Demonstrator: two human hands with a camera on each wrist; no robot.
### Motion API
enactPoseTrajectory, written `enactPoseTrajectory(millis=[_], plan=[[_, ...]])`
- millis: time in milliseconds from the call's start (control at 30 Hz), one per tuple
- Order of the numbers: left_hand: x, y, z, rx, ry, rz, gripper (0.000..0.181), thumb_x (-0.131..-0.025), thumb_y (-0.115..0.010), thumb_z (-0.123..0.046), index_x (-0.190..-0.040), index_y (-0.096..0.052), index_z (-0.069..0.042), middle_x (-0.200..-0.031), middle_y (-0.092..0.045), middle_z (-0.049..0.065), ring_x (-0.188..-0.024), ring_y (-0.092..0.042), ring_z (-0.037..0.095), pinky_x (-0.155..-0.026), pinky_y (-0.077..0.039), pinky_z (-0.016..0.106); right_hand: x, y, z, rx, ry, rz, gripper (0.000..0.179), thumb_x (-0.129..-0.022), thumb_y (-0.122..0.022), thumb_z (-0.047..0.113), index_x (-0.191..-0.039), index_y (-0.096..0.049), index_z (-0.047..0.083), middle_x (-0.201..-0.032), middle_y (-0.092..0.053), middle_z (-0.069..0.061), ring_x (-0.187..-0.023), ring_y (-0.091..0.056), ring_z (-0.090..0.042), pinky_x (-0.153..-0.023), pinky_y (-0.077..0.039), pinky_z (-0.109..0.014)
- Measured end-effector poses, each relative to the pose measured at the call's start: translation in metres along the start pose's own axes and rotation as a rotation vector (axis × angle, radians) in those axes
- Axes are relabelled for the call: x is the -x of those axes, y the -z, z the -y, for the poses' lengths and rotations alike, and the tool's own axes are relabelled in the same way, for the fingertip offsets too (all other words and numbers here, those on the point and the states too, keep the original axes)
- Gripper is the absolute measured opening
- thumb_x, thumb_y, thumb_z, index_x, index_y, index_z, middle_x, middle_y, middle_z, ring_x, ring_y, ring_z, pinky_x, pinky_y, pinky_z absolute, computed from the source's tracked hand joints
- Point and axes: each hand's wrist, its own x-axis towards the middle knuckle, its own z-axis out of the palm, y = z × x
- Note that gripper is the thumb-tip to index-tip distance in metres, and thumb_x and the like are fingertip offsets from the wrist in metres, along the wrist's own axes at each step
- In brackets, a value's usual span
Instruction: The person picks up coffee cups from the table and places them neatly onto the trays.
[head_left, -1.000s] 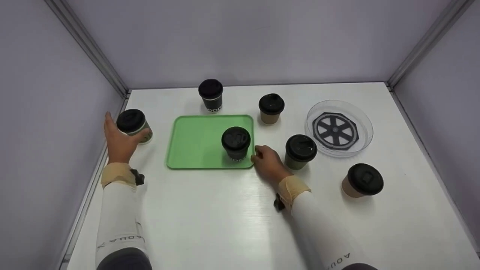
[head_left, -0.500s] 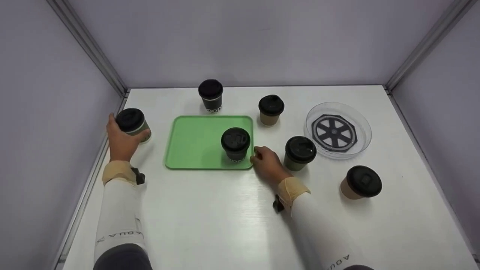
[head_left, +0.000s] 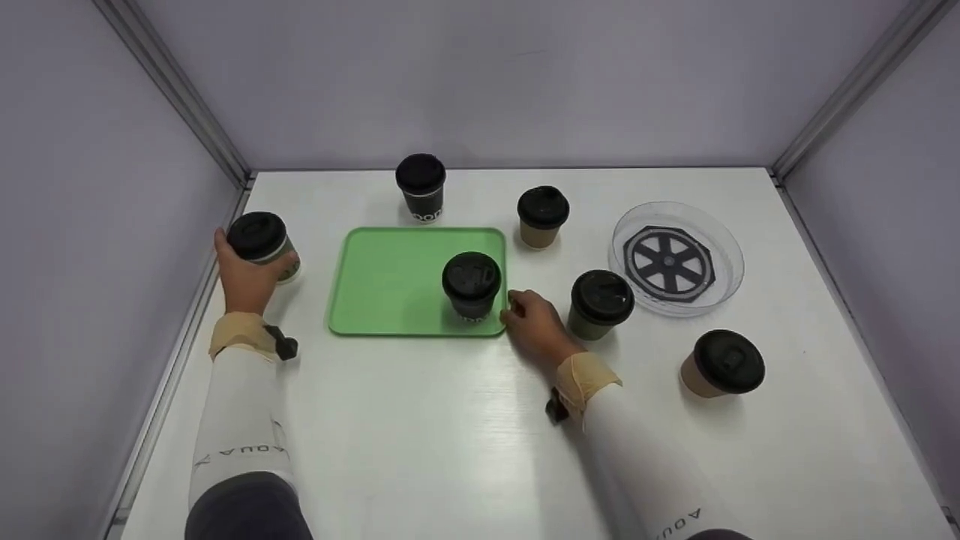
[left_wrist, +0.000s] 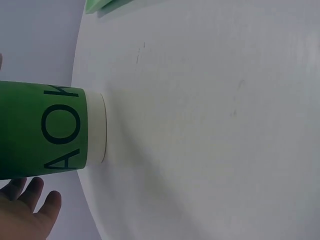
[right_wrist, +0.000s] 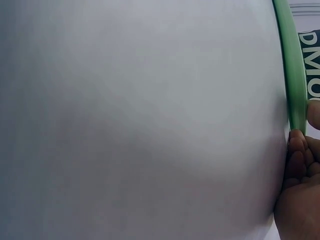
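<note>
Green-sleeved paper cup with a black lid (head_left: 257,234) stands upright at the left of the head view, with the left hand (head_left: 247,281) around it: thumb across the cup's right side, fingers along its left. In the left wrist view the fingertips come right up to the cup, but whether they press on it I cannot tell. At the centre of the frame lies a rectangular green tray with rounded corners (head_left: 382,289); the right hand (head_left: 536,326) pinches its rim near the lower right corner. Toward the tray's right end stands a dark cup with a black lid (head_left: 471,281). Above the tray is a black cup with white lettering (head_left: 421,187); to the tray's upper right, a small brown cup with a black lid (head_left: 541,214). Just right of the right hand stands an olive-green cup with a black lid (head_left: 600,300), and farther right, lower down, a light-brown cup with a black lid (head_left: 724,364). A clear round dish (head_left: 733,277) at the right shows a black spoked octagon (head_left: 669,261) within its outline. All rest on a white surface (head_left: 450,435).
</note>
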Motion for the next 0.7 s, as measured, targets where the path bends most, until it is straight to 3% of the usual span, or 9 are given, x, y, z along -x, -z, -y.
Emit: enactPoseTrajectory(millis=[267, 500, 700], plan=[[0.0030, -0.0011, 0.0037, 0.051, 0.071, -0.012, 0.127, -0.074, -0.085, -0.040, -0.156, 0.011, -0.023, -0.160, -0.014, 0.009, -0.143, -0.016, 0.016, -0.114, -0.013, 0.030, -0.0017, 0.0024, 0.0010, 0.012, -0.008, 0.021, 0.016, -0.097, -0.061, 0.018, -0.109, -0.064, 0.008, -0.088, -0.051, -0.006, -0.083, -0.047, -0.020, -0.074, -0.040, -0.036], [0.0035, -0.0035, 0.0046, 0.077, 0.107, -0.018, 0.120, -0.078, -0.082, -0.039, -0.155, 0.008, -0.019, -0.158, -0.019, 0.013, -0.143, -0.021, 0.021, -0.114, -0.017, 0.031, -0.0008, 0.0023, 0.0018, 0.017, -0.060, 0.024, 0.039, -0.098, -0.060, 0.021, -0.134, -0.057, 0.006, -0.103, -0.056, -0.005, -0.101, -0.051, -0.018, -0.093, -0.043, -0.037], [0.0037, -0.0072, 0.0066, 0.085, 0.125, -0.038, 0.113, -0.079, -0.082, -0.035, -0.155, 0.000, -0.018, -0.154, -0.027, 0.012, -0.140, -0.028, 0.022, -0.113, -0.021, 0.030, -0.0024, 0.0023, 0.0017, 0.065, -0.004, 0.034, 0.028, -0.098, -0.060, 0.018, -0.123, -0.062, 0.007, -0.093, -0.054, -0.005, -0.089, -0.049, -0.019, -0.082, -0.042, -0.036]])
